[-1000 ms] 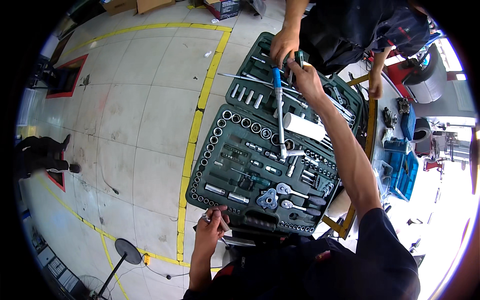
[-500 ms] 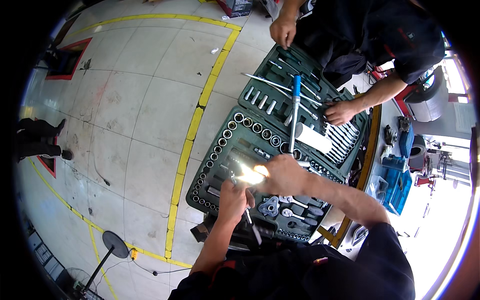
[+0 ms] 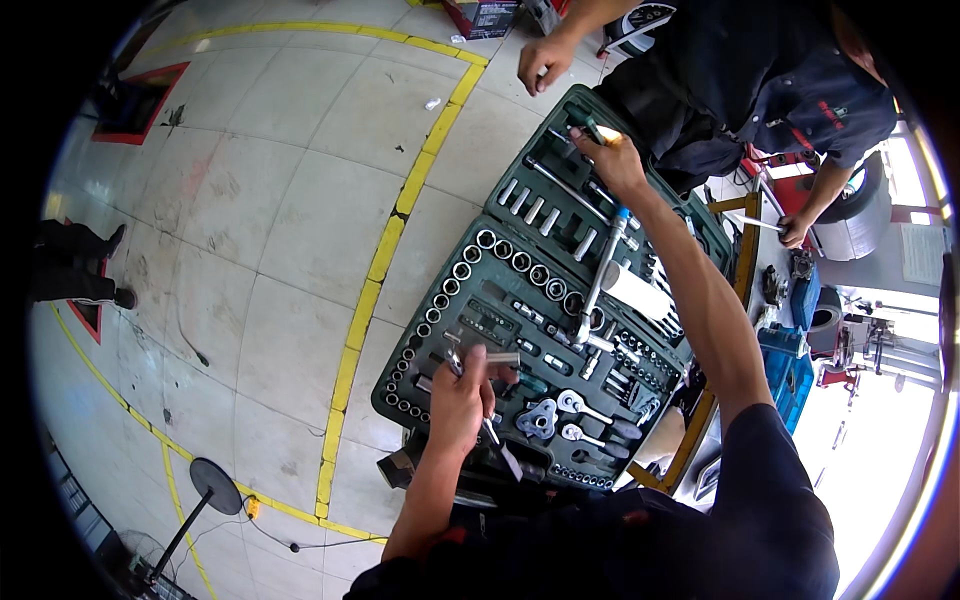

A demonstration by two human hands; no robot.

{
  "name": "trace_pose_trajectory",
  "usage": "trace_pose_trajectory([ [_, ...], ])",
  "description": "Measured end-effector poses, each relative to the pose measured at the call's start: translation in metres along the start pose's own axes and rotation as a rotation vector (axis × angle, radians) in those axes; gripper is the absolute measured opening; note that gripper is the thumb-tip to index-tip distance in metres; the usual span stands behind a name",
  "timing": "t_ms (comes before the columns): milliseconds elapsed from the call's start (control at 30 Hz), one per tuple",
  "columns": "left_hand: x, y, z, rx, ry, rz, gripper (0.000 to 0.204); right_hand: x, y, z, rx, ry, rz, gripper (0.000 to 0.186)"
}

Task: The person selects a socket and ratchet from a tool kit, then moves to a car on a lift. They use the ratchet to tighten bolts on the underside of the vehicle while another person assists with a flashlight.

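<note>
**Picking pieces from the open socket set**

While the left hand (image 3: 462,400) grips a short silver metal socket piece (image 3: 497,358) just above the near half of the open dark green plastic socket case (image 3: 440,290), the right hand (image 3: 612,158) is stretched to the far half, fingers closed around a small green-handled tool (image 3: 590,126). Between the two hands a long chrome ratchet with a blue grip (image 3: 600,280) lies across the case, beside a white paper roll (image 3: 640,292). Rows of chrome sockets (image 3: 520,262) sit just beyond the left hand. Beyond the right hand, another person's hand (image 3: 545,58) hangs over the pale tiled floor (image 3: 250,200), with its yellow painted line (image 3: 385,250). This looks like the gathering step; joining the pieces would call for bringing both hands together.
</note>
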State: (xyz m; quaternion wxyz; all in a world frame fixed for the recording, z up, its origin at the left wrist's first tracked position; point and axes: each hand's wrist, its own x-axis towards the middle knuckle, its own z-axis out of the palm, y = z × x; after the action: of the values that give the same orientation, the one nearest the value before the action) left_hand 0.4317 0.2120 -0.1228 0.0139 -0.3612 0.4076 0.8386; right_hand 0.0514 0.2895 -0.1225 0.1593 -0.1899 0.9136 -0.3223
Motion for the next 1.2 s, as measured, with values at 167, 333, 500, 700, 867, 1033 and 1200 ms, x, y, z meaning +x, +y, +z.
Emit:
trace_pose_trajectory([
  [167, -0.009, -0.006, -0.003, -0.002, -0.012, -0.059, 0.038, 0.012, 0.026, 0.021, -0.082, 0.054, -0.003, 0.039],
  [333, -0.006, -0.012, 0.000, 0.008, -0.031, -0.069, 0.036, 0.009, 0.036, 0.019, -0.365, 0.047, -0.105, 0.041],
  [500, -0.003, -0.019, 0.010, 0.017, -0.037, -0.069, 0.032, 0.038, 0.034, 0.022, -0.466, -0.086, 0.092, 0.051],
  [700, -0.003, -0.016, 0.017, 0.034, -0.062, -0.088, 0.033, 0.036, 0.025, 0.019, -0.417, -0.063, 0.151, 0.062],
  [867, 0.005, -0.009, 0.015, 0.029, 0.034, -0.045, 0.031, -0.075, -0.039, -0.009, -0.062, -0.387, 0.108, 0.056],
  [1033, 0.023, -0.003, 0.035, 0.037, -0.018, -0.025, 0.026, -0.210, -0.021, -0.003, 0.111, -0.678, -0.163, 0.040],
  [1200, 0.034, -0.003, 0.055, 0.019, -0.123, 0.007, 0.026, -0.216, 0.002, 0.004, 0.643, -0.531, 0.170, 0.033],
])
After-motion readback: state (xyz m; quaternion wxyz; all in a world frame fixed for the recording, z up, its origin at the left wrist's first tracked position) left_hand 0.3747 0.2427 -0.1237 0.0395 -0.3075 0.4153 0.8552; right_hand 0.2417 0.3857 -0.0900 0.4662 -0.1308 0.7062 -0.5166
